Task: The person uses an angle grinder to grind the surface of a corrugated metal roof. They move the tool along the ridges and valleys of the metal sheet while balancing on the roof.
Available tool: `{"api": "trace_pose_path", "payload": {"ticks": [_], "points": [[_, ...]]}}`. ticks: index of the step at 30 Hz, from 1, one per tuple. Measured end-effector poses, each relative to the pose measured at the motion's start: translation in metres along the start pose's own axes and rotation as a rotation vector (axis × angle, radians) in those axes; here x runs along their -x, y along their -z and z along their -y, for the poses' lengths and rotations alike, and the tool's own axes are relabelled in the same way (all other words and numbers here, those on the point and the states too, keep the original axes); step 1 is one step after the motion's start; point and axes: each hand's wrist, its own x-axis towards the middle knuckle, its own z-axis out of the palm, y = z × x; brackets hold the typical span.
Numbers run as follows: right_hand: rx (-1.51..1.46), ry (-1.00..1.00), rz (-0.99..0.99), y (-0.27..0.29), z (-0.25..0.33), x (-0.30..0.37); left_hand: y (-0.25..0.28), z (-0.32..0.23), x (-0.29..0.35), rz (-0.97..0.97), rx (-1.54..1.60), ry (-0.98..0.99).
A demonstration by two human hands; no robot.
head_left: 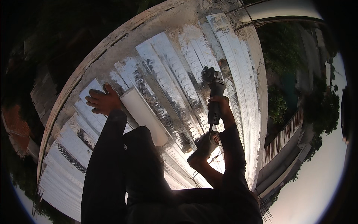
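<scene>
Pretty scuffed ribbed metal sheets [169, 80] outdoors, trees [320, 115] beyond; left hand [105, 101] has fingers [93, 100] splayed, right hand [224, 107] is gripping a grinder [214, 113].

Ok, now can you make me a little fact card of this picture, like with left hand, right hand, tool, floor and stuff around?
Left hand: fingers spread, over the metal strips
Right hand: wrapped around a dark power tool
Tool: looks like a grinder, dark bristly head pointing away from the person; can't tell if it's spinning
Floor: shiny ridged metal strips, side by side
Near left hand: long pale piece lying on the strips
Around: green trees on the right
</scene>
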Motion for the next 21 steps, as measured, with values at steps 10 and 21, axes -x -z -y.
{"api": "trace_pose_path", "payload": {"ticks": [10, 21], "points": [[0.016, -0.008, -0.029, 0.006, -0.004, -0.008, -0.006, 0.001, 0.001, 0.014, 0.035, 0.005], [-0.028, -0.003, -0.017, 0.002, 0.005, -0.01, -0.009, 0.004, 0.001, -0.043, -0.036, -0.025]]}}
